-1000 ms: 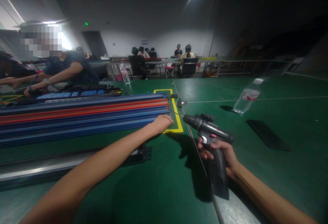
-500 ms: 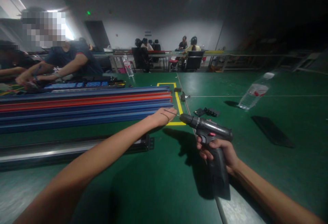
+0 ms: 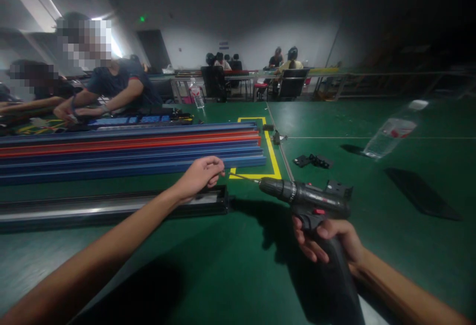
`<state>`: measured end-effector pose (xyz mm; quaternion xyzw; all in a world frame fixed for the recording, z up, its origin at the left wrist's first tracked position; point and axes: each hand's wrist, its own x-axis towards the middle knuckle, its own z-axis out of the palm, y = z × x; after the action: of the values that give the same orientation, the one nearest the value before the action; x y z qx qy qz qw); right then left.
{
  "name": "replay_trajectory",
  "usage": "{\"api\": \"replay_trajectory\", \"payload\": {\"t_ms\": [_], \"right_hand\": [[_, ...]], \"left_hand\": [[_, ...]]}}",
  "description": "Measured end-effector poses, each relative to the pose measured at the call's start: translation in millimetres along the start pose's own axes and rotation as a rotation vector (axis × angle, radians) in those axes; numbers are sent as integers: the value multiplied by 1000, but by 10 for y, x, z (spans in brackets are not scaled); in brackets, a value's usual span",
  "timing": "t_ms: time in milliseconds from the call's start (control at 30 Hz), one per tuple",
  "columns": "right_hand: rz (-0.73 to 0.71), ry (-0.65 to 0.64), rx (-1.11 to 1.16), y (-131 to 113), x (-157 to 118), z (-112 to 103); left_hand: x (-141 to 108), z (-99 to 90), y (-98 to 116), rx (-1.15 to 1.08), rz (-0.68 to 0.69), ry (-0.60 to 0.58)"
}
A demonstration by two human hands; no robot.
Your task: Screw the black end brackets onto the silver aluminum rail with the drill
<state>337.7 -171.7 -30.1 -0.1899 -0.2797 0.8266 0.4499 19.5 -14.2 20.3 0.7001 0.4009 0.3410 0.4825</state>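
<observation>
My right hand is wrapped round the grip of a black cordless drill, which points left. A long thin bit sticks out of its chuck. Just left of the bit's tip, the fingers of my left hand are pinched together; a small dark bit shows at the fingertips, too small to name. Under this hand lies the end of a long black housing with a silvery strip inside. A small black bracket shows behind the drill body.
Long blue and red rails lie beyond the housing, their ends inside a yellow tape outline. Small black parts, a dark flat slab and a water bottle are on the right. A co-worker works at back left.
My left hand has moved left and nearer, from the rail ends to above the housing's end, its fingers now pinched. The drill has come down slightly; the view has turned a little left.
</observation>
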Motion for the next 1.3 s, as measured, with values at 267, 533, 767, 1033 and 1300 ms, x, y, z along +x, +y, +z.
{"api": "replay_trajectory", "payload": {"t_ms": [267,533,767,1033,1300], "right_hand": [[125,-51,54,196,-31,-9],[145,-25,47,239,-30,-81],[170,160,-26,299,-39,-122],[217,203,-15,321,-61,-179],[201,144,0,301,-32,-195]], "left_hand": [[-633,239,-105,-583,-219,123],[-711,243,-124,-769,-203,77],[-729,294,-198,-862,-244,55],[-758,336,-277,-806,-214,66],[-812,358,-231,-687,-175,74]]}}
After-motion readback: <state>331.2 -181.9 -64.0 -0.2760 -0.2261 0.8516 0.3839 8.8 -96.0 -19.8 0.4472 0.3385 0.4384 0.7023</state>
